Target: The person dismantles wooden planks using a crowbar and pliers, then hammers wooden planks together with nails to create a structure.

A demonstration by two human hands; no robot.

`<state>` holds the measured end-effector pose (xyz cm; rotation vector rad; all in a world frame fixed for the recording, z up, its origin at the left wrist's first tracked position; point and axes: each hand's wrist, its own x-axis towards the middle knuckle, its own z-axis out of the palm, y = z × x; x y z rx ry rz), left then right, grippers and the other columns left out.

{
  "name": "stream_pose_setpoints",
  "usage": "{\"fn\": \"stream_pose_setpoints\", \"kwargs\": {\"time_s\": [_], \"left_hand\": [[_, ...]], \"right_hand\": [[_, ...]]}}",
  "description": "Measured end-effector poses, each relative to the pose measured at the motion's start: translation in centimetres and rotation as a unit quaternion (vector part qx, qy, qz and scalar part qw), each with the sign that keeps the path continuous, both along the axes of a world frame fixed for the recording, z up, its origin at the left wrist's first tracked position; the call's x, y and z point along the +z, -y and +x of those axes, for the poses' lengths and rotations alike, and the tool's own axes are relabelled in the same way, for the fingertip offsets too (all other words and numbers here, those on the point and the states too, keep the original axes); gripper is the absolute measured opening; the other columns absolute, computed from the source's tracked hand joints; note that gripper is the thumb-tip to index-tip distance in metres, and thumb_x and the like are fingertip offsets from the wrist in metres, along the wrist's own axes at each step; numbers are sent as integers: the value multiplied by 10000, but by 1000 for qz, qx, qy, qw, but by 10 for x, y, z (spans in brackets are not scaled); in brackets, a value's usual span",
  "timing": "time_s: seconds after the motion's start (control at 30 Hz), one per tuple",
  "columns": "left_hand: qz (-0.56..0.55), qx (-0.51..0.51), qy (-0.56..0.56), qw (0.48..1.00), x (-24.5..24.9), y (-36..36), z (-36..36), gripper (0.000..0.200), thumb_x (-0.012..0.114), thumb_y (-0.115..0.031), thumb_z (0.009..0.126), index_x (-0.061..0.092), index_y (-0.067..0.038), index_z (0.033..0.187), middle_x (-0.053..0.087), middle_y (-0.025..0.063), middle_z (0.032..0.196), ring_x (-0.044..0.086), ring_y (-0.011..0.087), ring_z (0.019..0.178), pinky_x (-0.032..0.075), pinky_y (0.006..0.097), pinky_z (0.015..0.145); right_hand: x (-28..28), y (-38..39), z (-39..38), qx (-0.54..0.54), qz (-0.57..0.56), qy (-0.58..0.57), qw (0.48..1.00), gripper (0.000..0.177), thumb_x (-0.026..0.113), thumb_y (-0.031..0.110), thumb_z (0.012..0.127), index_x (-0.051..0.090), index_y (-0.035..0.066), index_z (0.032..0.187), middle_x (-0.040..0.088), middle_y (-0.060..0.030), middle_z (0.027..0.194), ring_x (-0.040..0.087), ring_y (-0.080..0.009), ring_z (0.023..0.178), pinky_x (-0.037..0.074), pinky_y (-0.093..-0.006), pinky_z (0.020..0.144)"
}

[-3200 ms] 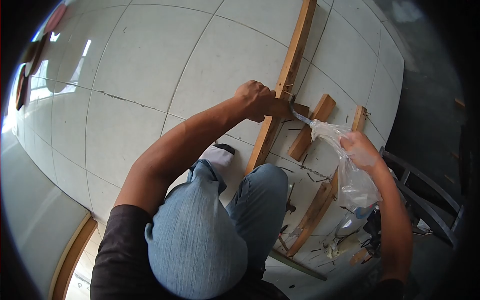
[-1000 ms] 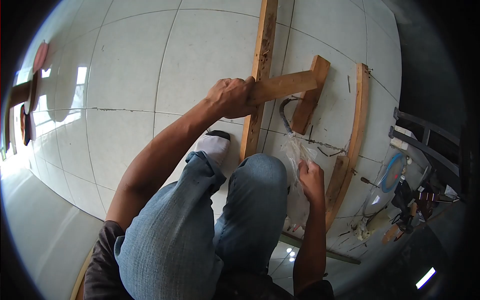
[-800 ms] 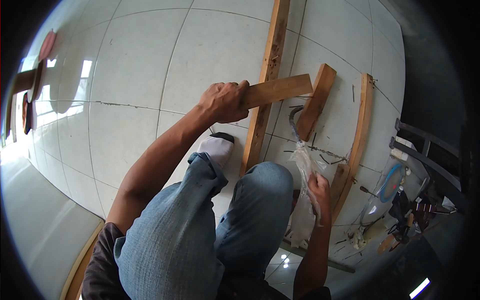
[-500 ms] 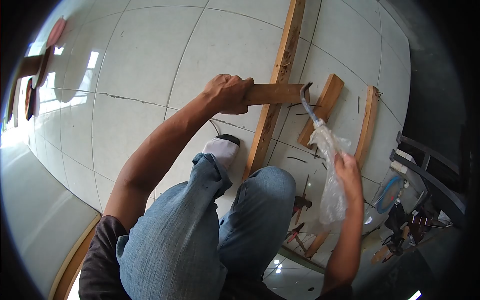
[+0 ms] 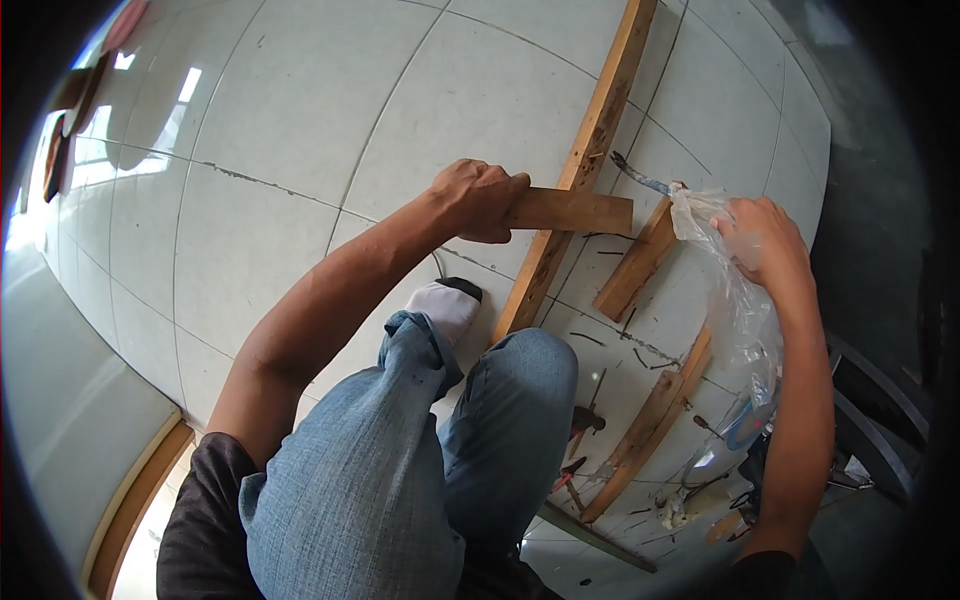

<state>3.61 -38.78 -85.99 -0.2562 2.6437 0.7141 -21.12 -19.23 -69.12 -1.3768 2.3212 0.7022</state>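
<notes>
My left hand (image 5: 482, 203) is closed around one end of a short wooden block (image 5: 580, 211), which lies across a long wooden beam (image 5: 590, 140) on the tiled floor. To the right, my right hand (image 5: 765, 240) grips a metal pry bar (image 5: 640, 176) through a clear plastic bag (image 5: 745, 310) that covers its lower part. The bar's curved dark tip stands out beyond the bag, to the right of the beam and just above the block's free end. Another short wood piece (image 5: 637, 262) lies below the bar.
Further wood strips (image 5: 650, 425) lie at the lower right, with a hammer (image 5: 588, 420) near my knee and loose nails (image 5: 587, 339) scattered on the tiles. Dark metal frames (image 5: 880, 400) stand at the right edge. My socked foot (image 5: 446, 306) is beside the beam.
My right hand has moved right and up with the bag and the bar, whose tip has turned to point more leftward. My left hand still holds the block, slightly lower and further right in view.
</notes>
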Motion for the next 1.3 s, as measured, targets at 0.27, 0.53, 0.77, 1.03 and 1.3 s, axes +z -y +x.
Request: {"fn": "stream_pose_setpoints", "kwargs": {"time_s": [0.27,0.53,0.77,1.03,1.3], "left_hand": [[20,16,-3,1000,-13,3,4,384,712,-206,704,607,-83,1052,715,131,800,721,312,783,590,424,745],[23,5,-9,1000,-9,1,4,389,705,-210,713,594,-65,1056,706,148,778,720,316,763,590,430,723],[41,21,-16,999,-16,1,6,389,713,-223,719,587,-57,1048,702,140,765,716,314,747,586,434,709],[39,18,-13,999,-21,4,6,407,710,-244,723,587,-56,1063,707,141,769,716,316,733,594,439,709],[33,4,-7,999,0,17,-7,400,715,-254,712,629,-60,1050,718,140,803,719,312,782,591,431,762]], "right_hand": [[-41,-12,17,-16,-113,10,993,335,554,282,992,646,-38,1026,647,-319,827,638,-501,819,503,-558,761],[-38,-23,-5,-45,-138,-16,989,322,537,242,1009,660,-55,985,640,-324,785,638,-506,790,508,-537,728],[-47,-33,-7,-63,-151,6,986,326,572,267,983,659,-45,949,652,-307,800,648,-492,795,522,-538,733],[-35,-57,-6,-73,-166,27,983,353,554,266,985,652,-58,886,647,-301,818,629,-505,795,490,-538,752],[11,-41,-42,-249,54,320,912,356,595,312,983,667,-19,872,643,-71,700,583,-232,633,475,-366,675]]}}
